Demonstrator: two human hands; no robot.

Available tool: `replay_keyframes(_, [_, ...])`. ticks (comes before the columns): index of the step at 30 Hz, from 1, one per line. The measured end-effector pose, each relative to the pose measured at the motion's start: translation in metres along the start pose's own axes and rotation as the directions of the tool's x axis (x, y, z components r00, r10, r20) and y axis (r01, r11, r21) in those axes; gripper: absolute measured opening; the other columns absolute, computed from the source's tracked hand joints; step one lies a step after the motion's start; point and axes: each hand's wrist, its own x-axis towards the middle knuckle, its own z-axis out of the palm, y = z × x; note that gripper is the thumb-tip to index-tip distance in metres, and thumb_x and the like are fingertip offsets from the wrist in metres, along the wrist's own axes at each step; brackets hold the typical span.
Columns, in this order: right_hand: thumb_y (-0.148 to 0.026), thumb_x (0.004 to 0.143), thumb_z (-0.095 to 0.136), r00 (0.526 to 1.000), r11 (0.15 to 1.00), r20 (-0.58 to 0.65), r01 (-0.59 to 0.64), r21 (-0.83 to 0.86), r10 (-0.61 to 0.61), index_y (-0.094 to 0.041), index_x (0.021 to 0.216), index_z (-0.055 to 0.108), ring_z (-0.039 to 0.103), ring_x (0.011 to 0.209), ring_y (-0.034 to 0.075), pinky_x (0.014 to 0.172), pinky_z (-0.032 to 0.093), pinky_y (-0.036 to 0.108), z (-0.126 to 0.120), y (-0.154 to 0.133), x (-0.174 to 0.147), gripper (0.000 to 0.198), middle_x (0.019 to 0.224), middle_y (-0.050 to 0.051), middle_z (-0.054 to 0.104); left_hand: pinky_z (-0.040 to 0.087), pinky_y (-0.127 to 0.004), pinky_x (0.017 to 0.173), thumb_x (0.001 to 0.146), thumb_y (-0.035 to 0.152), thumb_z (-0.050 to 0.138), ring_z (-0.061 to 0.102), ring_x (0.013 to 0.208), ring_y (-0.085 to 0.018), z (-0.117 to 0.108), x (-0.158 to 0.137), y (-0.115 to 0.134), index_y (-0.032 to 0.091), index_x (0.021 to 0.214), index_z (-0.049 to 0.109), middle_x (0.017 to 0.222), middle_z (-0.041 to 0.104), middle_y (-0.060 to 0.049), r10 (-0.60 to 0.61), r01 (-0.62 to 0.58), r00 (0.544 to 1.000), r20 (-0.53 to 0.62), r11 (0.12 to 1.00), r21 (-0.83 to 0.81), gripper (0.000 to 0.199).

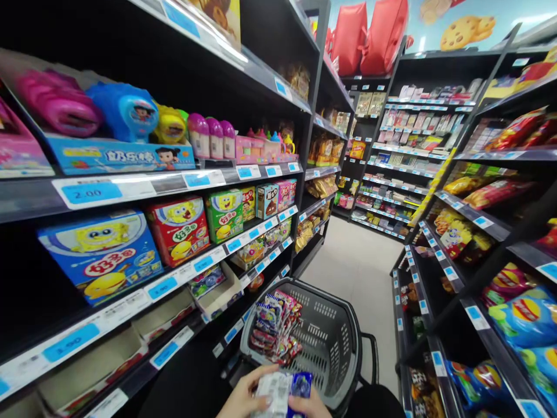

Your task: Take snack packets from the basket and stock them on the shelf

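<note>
At the lower edge of the head view, my left hand (244, 398) closes round small snack packets (275, 392) with white printed backs. My right hand (311, 404) grips their right side, where a dark blue packet face shows. The packets are held at the near rim of a grey plastic shopping basket (337, 302). Inside it, on the left, lies a pile of similar small packets (274, 325) in blue, red and white. On the low shelf to the left, an open cardboard tray (221, 293) holds a few dark blue and purple packets.
Left shelves carry boxed snacks (104, 255), toy-topped sweets (126, 110) and price tags. Low cardboard trays (93, 366) stand nearest. Right shelves hold bagged chips (528, 313). A pale floor aisle (348, 247) runs to shelves at the back. My dark-clothed knees flank the basket.
</note>
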Motion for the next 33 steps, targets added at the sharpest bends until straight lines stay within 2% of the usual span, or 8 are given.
replay_keyframes(4, [-0.054,0.045,0.073,0.95,0.955,-0.196,0.197,-0.224,-0.242,-0.019,0.11,0.054,0.052,0.105,0.029,0.093,0.036,0.042,-0.004,-0.02,0.0,0.076,0.111,0.01,0.059,0.044,-0.037,0.082,0.034,0.033,0.08,0.055,0.096,-0.03,0.0,0.004,0.004,0.019,0.101,0.064,0.106,0.061,-0.011,-0.059,0.056,0.998,-0.038,0.997,-0.058,0.07])
replay_keyframes(9, [-0.054,0.043,0.074,0.917,0.901,-0.164,0.302,-0.311,-0.364,-0.022,0.126,0.042,0.045,0.114,0.026,0.093,0.036,0.037,-0.01,-0.039,-0.003,0.095,0.125,0.008,0.049,0.048,-0.032,0.078,0.043,0.035,0.077,0.058,0.094,-0.027,0.001,0.016,0.004,0.018,0.096,0.066,0.101,0.064,-0.008,-0.129,0.121,0.986,-0.104,0.989,-0.08,0.057])
replay_keyframes(13, [-0.048,0.045,0.076,0.929,0.898,-0.218,0.198,-0.393,-0.3,-0.018,0.098,0.065,0.058,0.093,0.025,0.085,0.041,0.036,-0.022,-0.037,-0.002,0.062,0.097,0.006,0.066,0.05,-0.03,0.07,0.041,0.045,0.075,0.061,0.085,-0.027,0.002,0.026,0.003,0.018,0.09,0.069,0.09,0.068,-0.006,-0.131,0.149,0.981,-0.14,0.981,0.127,0.056])
replay_keyframes(17, [-0.04,0.051,0.075,0.919,0.893,-0.264,0.164,-0.418,-0.292,-0.018,0.087,0.07,0.06,0.085,0.023,0.082,0.042,0.034,-0.031,-0.036,-0.006,0.043,0.086,0.004,0.069,0.05,-0.028,0.062,0.042,0.05,0.072,0.062,0.074,-0.026,0.006,0.026,0.003,0.015,0.087,0.07,0.084,0.07,-0.007,-0.101,0.161,0.971,-0.216,0.946,0.282,0.057])
replay_keyframes(22, [-0.033,0.045,0.079,0.962,0.903,-0.174,0.124,-0.411,-0.211,-0.018,0.092,0.068,0.061,0.084,0.022,0.08,0.043,0.033,-0.029,-0.038,-0.009,0.051,0.087,0.004,0.069,0.049,-0.027,0.062,0.05,0.045,0.067,0.062,0.074,-0.025,0.006,0.023,0.001,0.014,0.081,0.072,0.082,0.07,-0.007,-0.047,0.149,0.956,-0.291,0.928,0.341,0.044])
replay_keyframes(27, [-0.034,0.056,0.073,0.953,0.887,-0.204,0.114,-0.448,-0.225,-0.017,0.088,0.069,0.061,0.086,0.022,0.082,0.043,0.035,-0.03,-0.035,-0.01,0.037,0.088,0.006,0.069,0.046,-0.027,0.059,0.058,0.042,0.063,0.061,0.071,-0.023,0.006,0.02,-0.003,0.014,0.083,0.071,0.08,0.071,-0.006,-0.017,0.131,0.963,-0.269,0.902,0.412,0.038])
replay_keyframes(29, [-0.031,0.053,0.076,0.965,0.901,-0.182,0.095,-0.423,-0.188,-0.018,0.089,0.069,0.06,0.086,0.022,0.083,0.042,0.035,-0.034,-0.033,-0.011,0.039,0.088,0.005,0.069,0.045,-0.027,0.062,0.059,0.039,0.064,0.061,0.073,-0.024,0.008,0.019,-0.004,0.014,0.081,0.071,0.08,0.071,-0.006,-0.004,0.126,0.958,-0.287,0.903,0.41,0.034])
replay_keyframes(33, [-0.023,0.046,0.08,0.99,0.981,-0.138,0.007,-0.194,-0.035,-0.02,0.092,0.068,0.062,0.079,0.02,0.079,0.045,0.035,-0.039,-0.03,-0.014,0.048,0.087,0.002,0.069,0.045,-0.028,0.064,0.054,0.031,0.069,0.06,0.073,-0.022,0.013,0.016,-0.004,0.014,0.079,0.071,0.076,0.07,-0.006,-0.076,0.136,0.948,-0.308,0.975,0.178,0.031])
